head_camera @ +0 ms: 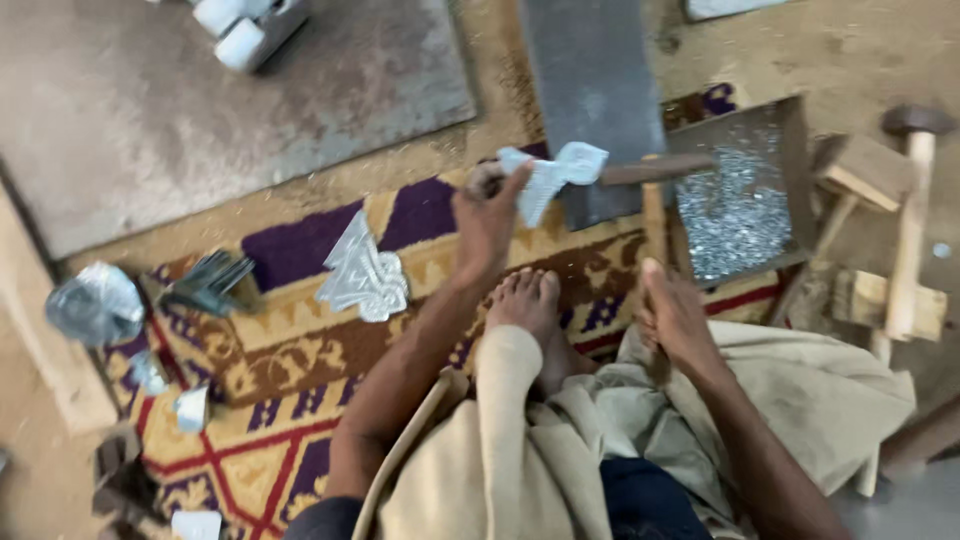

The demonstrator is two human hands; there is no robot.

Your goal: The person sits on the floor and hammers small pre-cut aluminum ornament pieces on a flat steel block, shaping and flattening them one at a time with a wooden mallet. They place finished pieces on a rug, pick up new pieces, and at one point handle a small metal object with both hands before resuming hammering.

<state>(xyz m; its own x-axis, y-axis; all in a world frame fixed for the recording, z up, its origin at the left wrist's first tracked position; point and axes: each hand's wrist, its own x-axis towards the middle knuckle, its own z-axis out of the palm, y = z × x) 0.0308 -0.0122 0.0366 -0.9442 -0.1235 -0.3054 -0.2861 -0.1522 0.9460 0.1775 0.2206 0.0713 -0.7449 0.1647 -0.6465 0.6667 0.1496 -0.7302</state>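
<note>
Now left hand (487,207) pinched on embossed metal piece (552,176), long axis slanting up-right; right hand (672,312) gripping wooden handle (654,215), upright.

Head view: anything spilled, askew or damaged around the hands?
Nothing clearly wrong. Silvery scraps look contained in the wooden tray. The left hand holds a cut metal piece; the right hand grips a wooden handle.
</note>
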